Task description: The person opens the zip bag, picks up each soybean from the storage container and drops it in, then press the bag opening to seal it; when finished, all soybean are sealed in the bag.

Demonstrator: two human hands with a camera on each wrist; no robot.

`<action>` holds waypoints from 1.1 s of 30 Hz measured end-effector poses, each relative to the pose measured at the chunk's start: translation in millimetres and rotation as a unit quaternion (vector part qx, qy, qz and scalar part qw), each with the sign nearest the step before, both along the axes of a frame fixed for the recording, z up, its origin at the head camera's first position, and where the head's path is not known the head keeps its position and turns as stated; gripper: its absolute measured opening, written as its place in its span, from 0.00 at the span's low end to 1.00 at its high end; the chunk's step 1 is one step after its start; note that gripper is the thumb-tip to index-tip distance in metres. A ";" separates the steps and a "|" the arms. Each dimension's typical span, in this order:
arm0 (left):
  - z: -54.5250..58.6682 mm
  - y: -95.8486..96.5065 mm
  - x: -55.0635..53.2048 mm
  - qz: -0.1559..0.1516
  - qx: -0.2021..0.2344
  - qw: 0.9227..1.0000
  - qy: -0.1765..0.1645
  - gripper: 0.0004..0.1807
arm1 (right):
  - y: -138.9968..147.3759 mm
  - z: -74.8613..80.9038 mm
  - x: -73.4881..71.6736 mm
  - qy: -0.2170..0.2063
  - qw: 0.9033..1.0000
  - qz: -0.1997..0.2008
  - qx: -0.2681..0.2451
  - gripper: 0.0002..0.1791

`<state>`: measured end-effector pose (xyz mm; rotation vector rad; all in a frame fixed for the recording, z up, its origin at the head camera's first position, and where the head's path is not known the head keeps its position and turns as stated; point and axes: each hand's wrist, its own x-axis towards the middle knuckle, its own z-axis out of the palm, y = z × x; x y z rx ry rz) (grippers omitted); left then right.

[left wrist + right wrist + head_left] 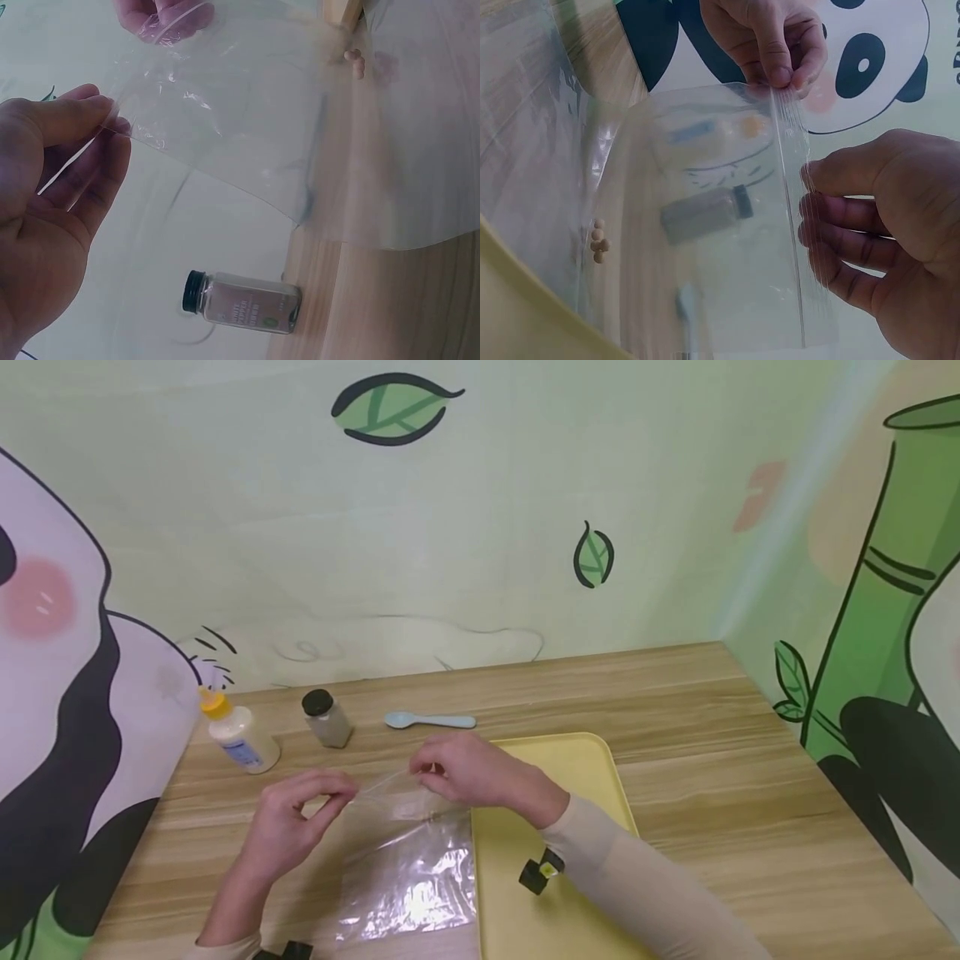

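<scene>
1. Our left hand [281,827] and right hand [480,772] pinch the top of the bag [442,868], likely for keeping it stretched.
2. It is over the counter [697,735], beside the tray [555,752]; small balls [604,245] perhaps lie inside.

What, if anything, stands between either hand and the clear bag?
Nothing visible does: the left hand and right hand already pinch the clear bag along its top edge. The bottle, jar and spoon sit farther back on the table, not in between.

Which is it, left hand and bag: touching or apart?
Touching: the left wrist view shows the left hand pinching the bag between thumb and fingers.
</scene>
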<state>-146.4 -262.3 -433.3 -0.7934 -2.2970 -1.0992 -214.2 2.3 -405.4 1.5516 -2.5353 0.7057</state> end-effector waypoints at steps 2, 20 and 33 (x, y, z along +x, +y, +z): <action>0.2 -0.4 0.0 0.001 0.000 1.000 0.000 0.17 | 2.3 0.3 -1.7 -0.003 1.000 -0.005 -0.007 0.07; -0.9 -1.9 -0.1 0.004 -0.006 1.000 0.011 0.17 | 23.0 -8.8 -23.7 -0.070 0.994 -0.077 -0.033 0.10; -0.8 -2.7 -0.3 0.007 -0.006 1.000 0.017 0.17 | 36.8 -32.0 -41.0 -0.108 0.984 -0.138 -0.028 0.09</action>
